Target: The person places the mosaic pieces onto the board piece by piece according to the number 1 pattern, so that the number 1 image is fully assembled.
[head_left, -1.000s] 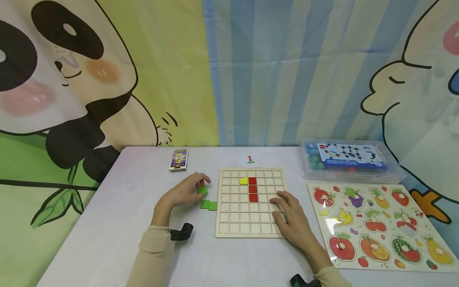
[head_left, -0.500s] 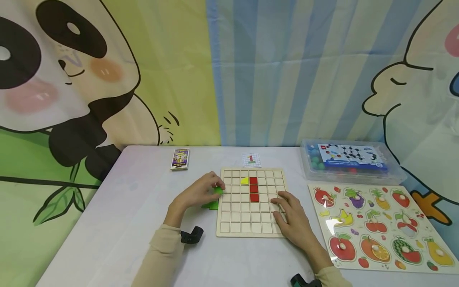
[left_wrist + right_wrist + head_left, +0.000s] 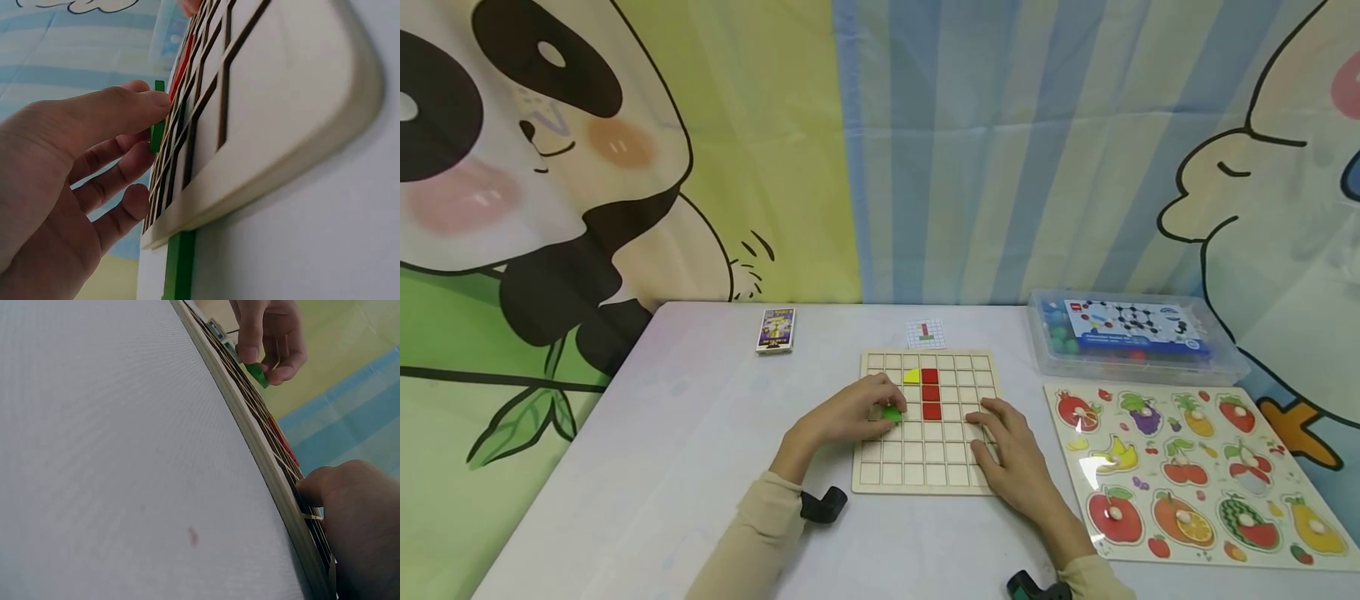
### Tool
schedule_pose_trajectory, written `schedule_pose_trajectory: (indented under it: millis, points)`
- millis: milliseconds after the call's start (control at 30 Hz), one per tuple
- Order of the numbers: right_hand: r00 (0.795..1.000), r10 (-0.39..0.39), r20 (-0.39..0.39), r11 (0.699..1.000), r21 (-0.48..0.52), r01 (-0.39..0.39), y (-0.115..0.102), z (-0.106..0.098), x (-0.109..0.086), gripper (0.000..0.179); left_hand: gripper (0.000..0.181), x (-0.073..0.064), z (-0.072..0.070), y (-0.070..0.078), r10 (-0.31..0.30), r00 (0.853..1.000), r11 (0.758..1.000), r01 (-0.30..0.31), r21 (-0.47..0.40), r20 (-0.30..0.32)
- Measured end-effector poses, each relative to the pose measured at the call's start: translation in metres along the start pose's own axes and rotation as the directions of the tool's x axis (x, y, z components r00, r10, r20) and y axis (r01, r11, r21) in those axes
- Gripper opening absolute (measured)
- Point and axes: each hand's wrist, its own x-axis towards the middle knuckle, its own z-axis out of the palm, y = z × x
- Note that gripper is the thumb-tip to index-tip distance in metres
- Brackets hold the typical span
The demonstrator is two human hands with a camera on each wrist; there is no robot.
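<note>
My left hand [image 3: 853, 412] pinches a green square tile [image 3: 892, 413] between thumb and fingers, over the left part of a wooden grid board [image 3: 951, 477]. In the left wrist view the tile [image 3: 155, 140] stands on edge close to the grid. Three red tiles [image 3: 931, 393] form a column in the board, with a yellow tile [image 3: 912, 377] beside the top one. My right hand [image 3: 1018, 454] rests on the board's right edge, fingers spread and relaxed. Another green tile [image 3: 179, 265] lies on the table by the board's left edge; the left hand hides that spot in the head view.
Behind the board lies a small pattern card [image 3: 925, 334], with a small card box [image 3: 775, 331] to its left. A clear plastic case [image 3: 1138, 367] stands at the back right. In front of it lies a fruit puzzle board [image 3: 1206, 508], close to the right forearm.
The left hand has carried the green tile rightward from the table beside the board to above its grid. The right hand has stayed in place.
</note>
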Motion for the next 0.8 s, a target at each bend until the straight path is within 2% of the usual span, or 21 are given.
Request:
schedule_pose_trajectory:
  millis: [200,600,800]
  points:
    - [1.0,0.004,0.004,1.0,0.0,-0.004,0.0,-0.001,0.001,0.034,0.018,0.005,0.008,0.007,0.008,0.999,1.0,-0.009,0.01,0.032]
    - [1.0,0.007,0.008,1.0,0.0,-0.007,-0.002,-0.001,0.0,0.034,0.013,0.009,0.018,0.015,0.085,0.996,0.995,-0.087,0.042,0.03]
    - [1.0,0.0,0.006,1.0,-0.009,0.0,-0.001,-0.001,0.001,0.034,0.014,0.01,0.02,0.017,0.069,0.997,0.995,-0.071,0.07,0.037]
